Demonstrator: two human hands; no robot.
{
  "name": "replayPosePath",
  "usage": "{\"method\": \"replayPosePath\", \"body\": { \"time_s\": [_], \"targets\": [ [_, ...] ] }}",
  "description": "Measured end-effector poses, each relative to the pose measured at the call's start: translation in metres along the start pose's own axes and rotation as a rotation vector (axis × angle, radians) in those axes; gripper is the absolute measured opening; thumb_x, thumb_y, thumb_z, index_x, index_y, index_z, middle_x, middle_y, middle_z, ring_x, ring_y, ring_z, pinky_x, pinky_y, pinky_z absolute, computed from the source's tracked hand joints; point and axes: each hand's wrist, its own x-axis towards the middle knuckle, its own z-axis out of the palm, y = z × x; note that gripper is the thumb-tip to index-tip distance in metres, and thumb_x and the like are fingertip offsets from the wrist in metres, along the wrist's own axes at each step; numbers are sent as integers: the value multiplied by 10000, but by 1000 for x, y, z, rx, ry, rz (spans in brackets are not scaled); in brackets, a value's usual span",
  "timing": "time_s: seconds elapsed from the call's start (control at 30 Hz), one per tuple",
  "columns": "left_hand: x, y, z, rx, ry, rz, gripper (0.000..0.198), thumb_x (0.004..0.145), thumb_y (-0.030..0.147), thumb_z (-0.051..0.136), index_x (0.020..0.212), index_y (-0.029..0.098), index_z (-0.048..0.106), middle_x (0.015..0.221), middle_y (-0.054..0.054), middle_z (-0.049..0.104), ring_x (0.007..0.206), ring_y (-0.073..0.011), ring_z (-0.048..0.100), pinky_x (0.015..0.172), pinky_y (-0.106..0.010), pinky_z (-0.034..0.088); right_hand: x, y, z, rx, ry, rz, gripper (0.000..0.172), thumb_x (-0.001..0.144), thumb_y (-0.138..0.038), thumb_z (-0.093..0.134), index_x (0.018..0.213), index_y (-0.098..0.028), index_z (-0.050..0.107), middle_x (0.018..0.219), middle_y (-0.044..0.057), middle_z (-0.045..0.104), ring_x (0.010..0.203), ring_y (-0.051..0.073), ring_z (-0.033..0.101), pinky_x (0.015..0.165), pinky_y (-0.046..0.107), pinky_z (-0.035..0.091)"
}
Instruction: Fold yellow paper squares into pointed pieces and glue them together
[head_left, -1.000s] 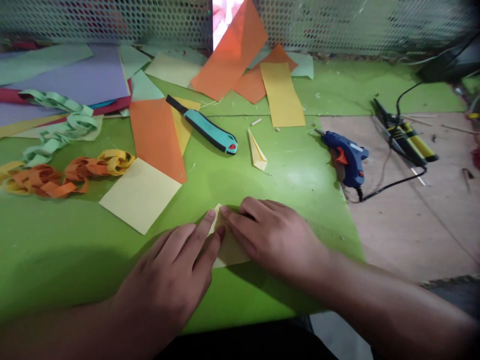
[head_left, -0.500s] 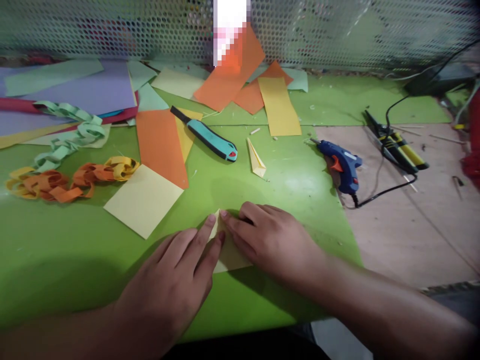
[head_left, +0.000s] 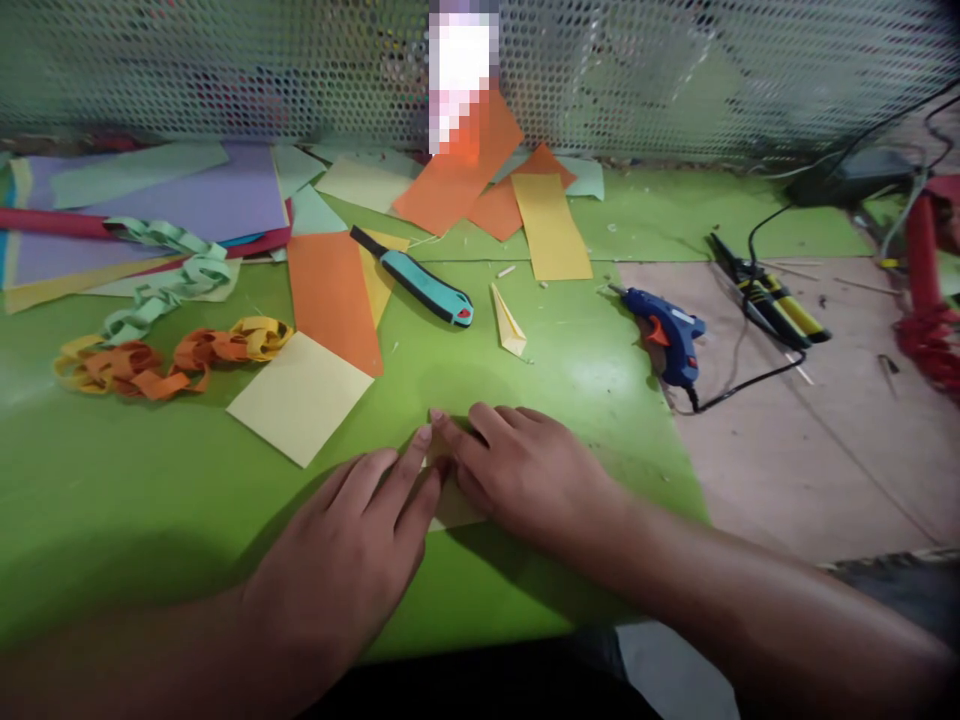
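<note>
1. Head view: folded pale yellow paper between both hands and pressed flat on the green mat, tip pointing ahead. Long axis apparently front to back, though fingers hide much of it.
2. Left hand: flat, fingers slightly spread, tips at the paper's left side, no grip.
3. Right hand: nearer, fingers together and lying over the paper, no pinch.
4. Ahead of the hands: paper cone, cutter. Ahead and right of the right hand: glue gun.

Left hand and right hand press folded yellow paper
</note>
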Motion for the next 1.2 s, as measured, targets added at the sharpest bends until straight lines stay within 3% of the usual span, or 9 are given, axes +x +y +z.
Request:
{"method": "replayPosePath", "body": {
  "time_s": [0.23,0.37,0.47,0.57,0.7,0.87,1.03,1.2],
  "targets": [
    [-11,1,-11,-42,129,22,406,1009,192,570,1364,30,679,1339,-205,753,1047,-327,738,861,-500,590,-1,0,-1,-63,-16,-10,485,1057,-296,599,1516,-140,584,998,80,687,771,191,613,626,354,353],
    [-17,-6,-24,-104,170,0,329,1013,204,592,1285,73,722,1135,-134,826,914,-281,741,841,-487,583,1,0,-4,-63,-27,9,460,1073,-299,559,1509,-160,601,1009,76,693,765,187,615,624,356,348],
    [-14,-18,-29,-136,174,15,259,1009,190,627,1227,98,733,1059,-105,824,943,-265,744,902,-475,573,1,1,-6,-40,-27,16,424,1097,-310,519,1482,-168,627,1007,80,701,756,178,606,622,353,336],
    [-5,-32,-25,-126,185,-22,238,1030,209,616,1227,129,725,1148,-110,798,1029,-277,730,941,-471,554,-1,2,-5,-1,-5,32,407,1108,-334,503,1464,-196,645,1008,73,700,752,176,604,627,352,319],
    [10,-43,-11,-264,110,-147,219,1064,333,591,1107,173,734,1057,-84,763,970,-254,709,865,-414,545,-2,-3,-1,81,51,139,375,1089,-316,528,1431,-210,638,1028,57,707,771,181,619,651,341,324],
    [24,-44,2,-387,62,-283,254,1012,455,658,977,205,674,991,-72,714,937,-265,664,830,-421,519,0,-11,2,138,60,359,224,1049,-386,599,1030,-172,662,981,77,703,773,201,636,683,344,371],
    [31,-40,6,-435,82,-306,236,969,431,706,1018,209,642,1006,-74,693,959,-281,644,842,-431,513,-2,-10,-6,203,46,386,219,1021,-395,626,1003,-180,658,1001,99,698,854,249,672,779,371,442],
    [32,-39,8,-473,96,-331,259,943,411,730,1076,196,677,999,-69,693,955,-272,649,838,-404,498,-3,-9,-11,367,46,406,130,927,-319,697,932,-194,662,958,83,712,777,209,635,690,333,414]
  ]
}}
